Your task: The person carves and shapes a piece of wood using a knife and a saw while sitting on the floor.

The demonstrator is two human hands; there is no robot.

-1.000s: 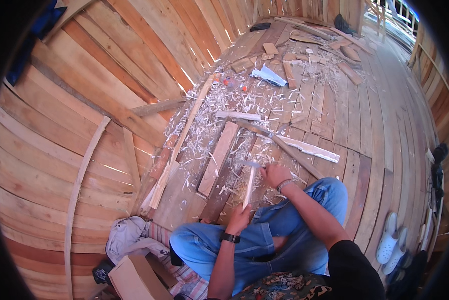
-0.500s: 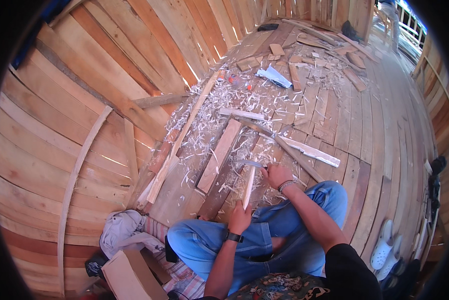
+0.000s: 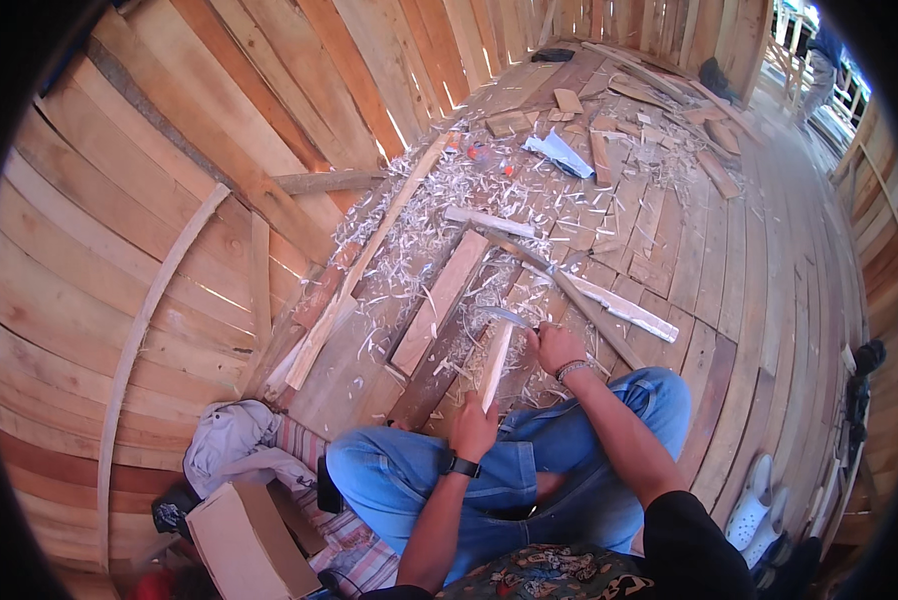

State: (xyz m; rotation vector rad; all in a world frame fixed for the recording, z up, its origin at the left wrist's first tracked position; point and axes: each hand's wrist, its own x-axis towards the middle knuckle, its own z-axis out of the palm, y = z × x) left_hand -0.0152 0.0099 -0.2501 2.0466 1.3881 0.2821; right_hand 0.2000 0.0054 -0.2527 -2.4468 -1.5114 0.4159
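Note:
My left hand [image 3: 473, 428], with a dark watch on its wrist, is closed round the near end of a pale wooden stick [image 3: 495, 368]. The stick points away from me over my crossed legs. In my right hand [image 3: 557, 350] is a knife [image 3: 503, 316], its handle mostly hidden by the fingers. The curved blade lies across the far end of the stick; whether it touches the wood I cannot tell. Beyond the blade, a flat reddish board [image 3: 441, 302] rests among curled wood shavings [image 3: 399, 230]. A narrow dark strip of wood [image 3: 599, 322] slants past my right hand.
A long pale batten [image 3: 369, 262] runs along the left plank wall [image 3: 79, 300]. Offcuts and a blue-white sheet [image 3: 559, 155] lie farther off. A cardboard box [image 3: 241, 535] and grey cloth [image 3: 231, 440] sit at lower left. White clogs [image 3: 754, 510] stand right. A person [image 3: 821, 70] is outside.
The knife blade has shifted to the stick's far end and tilted slightly. Both hands keep their grip. The whole view has turned a little.

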